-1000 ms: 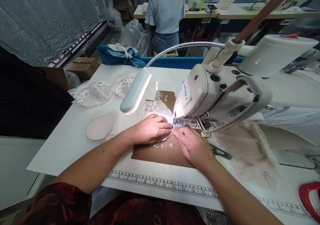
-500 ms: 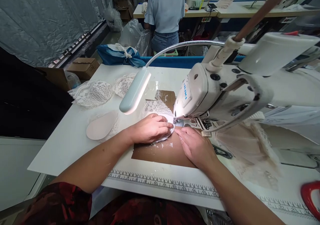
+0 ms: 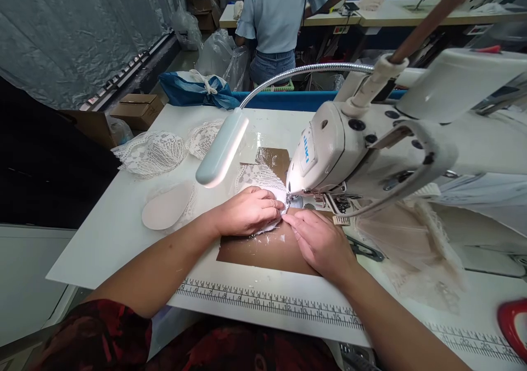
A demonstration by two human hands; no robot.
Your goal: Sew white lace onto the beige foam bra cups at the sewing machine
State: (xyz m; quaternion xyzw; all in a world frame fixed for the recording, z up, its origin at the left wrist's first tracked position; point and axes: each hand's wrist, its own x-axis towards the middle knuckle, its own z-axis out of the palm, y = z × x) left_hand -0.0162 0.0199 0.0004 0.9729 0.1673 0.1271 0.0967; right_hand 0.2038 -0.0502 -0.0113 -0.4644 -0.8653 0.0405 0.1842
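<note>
A white lace piece point(image 3: 258, 176) lies under the needle of a white Juki sewing machine point(image 3: 329, 151). My left hand point(image 3: 249, 212) rests on top of the lace, fingers curled and pressed together, holding it down just left of the presser foot. My right hand point(image 3: 319, 239) lies beside it on the right, fingertips pinching the lace edge right in front of the needle. A brown patch point(image 3: 267, 253) on the table shows under both hands.
A gooseneck lamp point(image 3: 222, 149) hangs over the work. Lace pieces point(image 3: 150, 152) and a beige foam cup point(image 3: 168, 206) lie at left. Beige lace fabric point(image 3: 411, 239) is heaped right of the needle. Small snips point(image 3: 364, 249), a red handle point(image 3: 513, 321), a printed ruler point(image 3: 267, 302). A person point(image 3: 275, 20) stands at the back.
Both hands stay at the needle; my right fingertips have shifted slightly left toward my left hand. The view has tilted down a little.
</note>
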